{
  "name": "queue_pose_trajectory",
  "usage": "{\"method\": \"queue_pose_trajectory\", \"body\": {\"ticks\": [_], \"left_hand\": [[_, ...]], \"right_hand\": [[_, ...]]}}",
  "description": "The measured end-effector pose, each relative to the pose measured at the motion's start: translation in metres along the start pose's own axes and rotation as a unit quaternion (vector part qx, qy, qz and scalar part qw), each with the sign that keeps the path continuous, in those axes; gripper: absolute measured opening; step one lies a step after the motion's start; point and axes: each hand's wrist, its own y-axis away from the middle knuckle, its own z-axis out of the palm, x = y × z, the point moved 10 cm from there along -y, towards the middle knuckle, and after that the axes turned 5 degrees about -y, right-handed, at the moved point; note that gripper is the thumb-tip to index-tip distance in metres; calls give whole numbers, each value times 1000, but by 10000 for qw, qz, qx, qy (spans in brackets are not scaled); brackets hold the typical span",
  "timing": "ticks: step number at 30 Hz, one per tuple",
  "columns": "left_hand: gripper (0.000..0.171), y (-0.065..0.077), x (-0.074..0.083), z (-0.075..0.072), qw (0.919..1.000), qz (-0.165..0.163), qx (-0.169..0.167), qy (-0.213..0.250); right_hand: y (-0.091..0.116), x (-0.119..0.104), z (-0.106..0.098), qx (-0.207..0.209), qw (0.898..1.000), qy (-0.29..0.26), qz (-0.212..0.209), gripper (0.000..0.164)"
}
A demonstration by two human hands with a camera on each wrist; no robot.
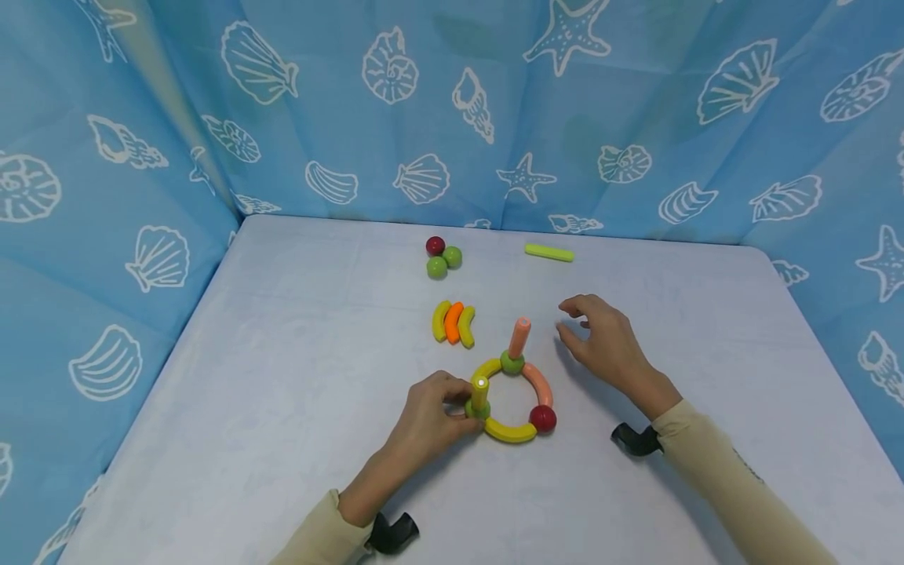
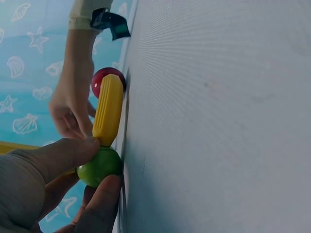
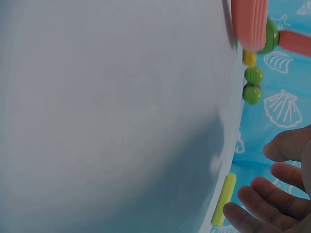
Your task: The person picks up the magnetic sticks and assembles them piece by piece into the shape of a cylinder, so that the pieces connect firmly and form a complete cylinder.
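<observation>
A ring of curved sticks and balls lies on the white table. My left hand (image 1: 427, 412) pinches the green ball (image 2: 101, 167) at the ring's left side between thumb and fingers. From that ball rises a yellow rod (image 1: 480, 395). A curved yellow piece (image 1: 510, 434) runs from it to a red ball (image 1: 543, 419), and a curved pink piece (image 1: 540, 384) leads up to another green ball (image 1: 512, 364) bearing an upright pink rod (image 1: 519, 337). Another curved yellow piece (image 1: 487, 367) forms the upper left. Right of the ring, my right hand (image 1: 607, 345) hovers with fingers spread, holding nothing.
Behind the ring lie three loose curved pieces (image 1: 453, 322), yellow and orange. Farther back sit a red ball (image 1: 435, 246) and two green balls (image 1: 437, 268), with a lime straight rod (image 1: 549, 253) to their right. A blue shell-print curtain (image 1: 452, 102) borders the table.
</observation>
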Motion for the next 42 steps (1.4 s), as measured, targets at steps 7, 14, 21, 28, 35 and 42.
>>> {"method": "queue_pose_trajectory", "body": {"ticks": [7, 14, 21, 28, 35, 42], "left_hand": [[26, 0, 0, -1, 9999, -80, -41, 99], [25, 0, 1, -1, 9999, -92, -31, 92], [24, 0, 0, 0, 9999, -88, -30, 96], [24, 0, 0, 0, 9998, -125, -56, 117], [24, -2, 1, 3, 9998, -121, -88, 109], [25, 0, 0, 0, 9997, -245, -63, 51]], "right_hand": [[-24, 16, 2, -161, 9993, 123, 316, 29], [-41, 25, 5, -242, 9980, 90, 581, 30], [-56, 34, 9, -359, 9961, 273, 758, 31], [-75, 41, 10, -458, 9957, 446, 674, 33], [-92, 44, 9, -457, 9954, 655, 532, 35], [-107, 45, 21, -714, 9923, 838, 569, 37]]}}
